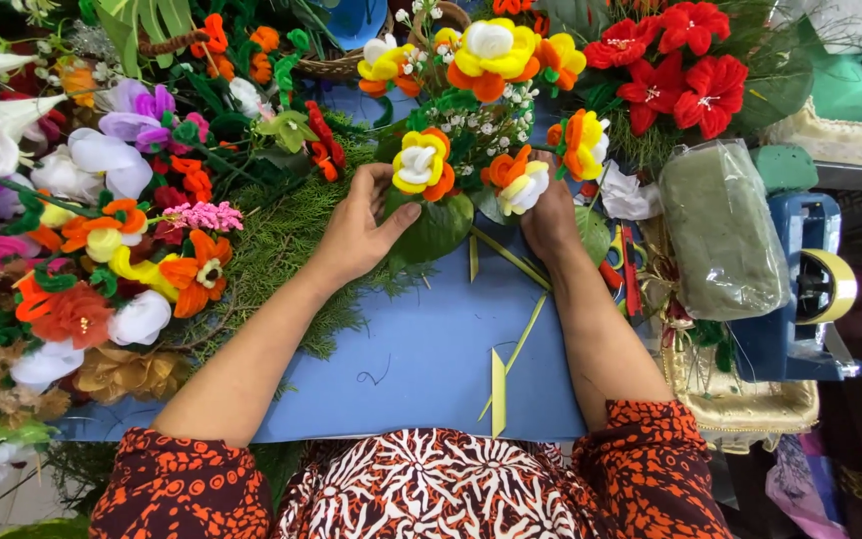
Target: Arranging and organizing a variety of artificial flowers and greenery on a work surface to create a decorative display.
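Layout about the hands. The flower arrangement [471, 150] stands between the left hand [356, 235] and right hand [549, 215], both touching its base. Loose flowers [102, 250] lie heaped left of the left hand. The wrapped foam block [720, 235] and tape dispenser [800, 289] lie right of the right hand. Cut strips [499, 384] lie on the sheet [421, 369] between the forearms. A basket [351, 60] sits beyond the hands.

Fuzzy pipe-cleaner flowers [421, 165], matt blue paper sheet [421, 359], glossy plastic-wrapped foam block [720, 235].
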